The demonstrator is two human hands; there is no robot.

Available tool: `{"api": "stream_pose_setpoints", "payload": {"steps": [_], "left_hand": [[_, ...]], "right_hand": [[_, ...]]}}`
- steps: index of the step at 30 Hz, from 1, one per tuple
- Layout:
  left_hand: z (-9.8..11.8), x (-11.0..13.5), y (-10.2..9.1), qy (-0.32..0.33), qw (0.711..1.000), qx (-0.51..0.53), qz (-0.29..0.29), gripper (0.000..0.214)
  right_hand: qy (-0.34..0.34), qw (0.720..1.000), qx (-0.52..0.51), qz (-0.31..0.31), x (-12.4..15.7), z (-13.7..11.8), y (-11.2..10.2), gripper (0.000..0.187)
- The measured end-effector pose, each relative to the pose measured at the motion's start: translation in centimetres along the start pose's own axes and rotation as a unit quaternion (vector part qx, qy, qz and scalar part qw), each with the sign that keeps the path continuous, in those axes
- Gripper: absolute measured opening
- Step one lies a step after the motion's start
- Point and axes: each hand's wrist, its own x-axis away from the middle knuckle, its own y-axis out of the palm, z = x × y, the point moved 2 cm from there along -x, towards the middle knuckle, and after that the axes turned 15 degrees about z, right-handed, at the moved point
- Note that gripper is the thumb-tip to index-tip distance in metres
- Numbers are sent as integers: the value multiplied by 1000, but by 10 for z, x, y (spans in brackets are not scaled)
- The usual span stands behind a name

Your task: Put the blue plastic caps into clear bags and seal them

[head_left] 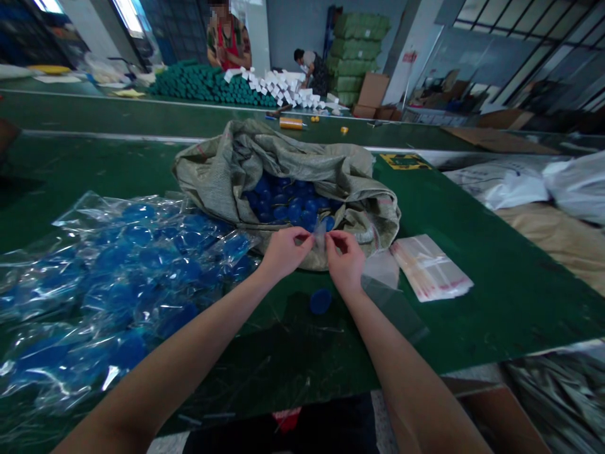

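Observation:
Between my left hand (286,253) and my right hand (346,258) is a small clear plastic bag (320,237), pinched at its sides by the fingers of both. The hands are just in front of a grey-green woven sack (212,170), whose open mouth shows many round blue pieces (283,200). One blue disc (320,301) lies on the green table below my hands. Left of my arms spreads a heap of clear bags with blue pieces inside (137,258). Beside my right wrist are loose clear bags (382,270) and a banded stack of flat clear bags (432,268).
Across the table, a person in a red apron (229,44) stands behind piled green rolls (208,85) and white boxes (283,85). Another person (309,66) bends nearby. An orange cylinder (292,123) lies beyond the sack. White sacks (510,180) sit at the right edge.

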Motion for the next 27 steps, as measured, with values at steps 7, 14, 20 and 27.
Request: {"api": "stream_pose_setpoints", "payload": {"steps": [7,14,20,27], "left_hand": [[32,20,-13,137,956,-257,47,44],[36,13,-30,180,943,-280,-16,30],[25,-8,-55,109,948,-298,-14,37],[15,-23,-78,109,948,-299,36,32]], "right_hand": [[-283,946,141,-71,-6,-23,-7,23],[-407,874,197,-176,-12,-43,-3,22],[-463,837,209,-205,-33,-57,18,20],[-484,821,214,-213,-45,-82,51,17]]}}
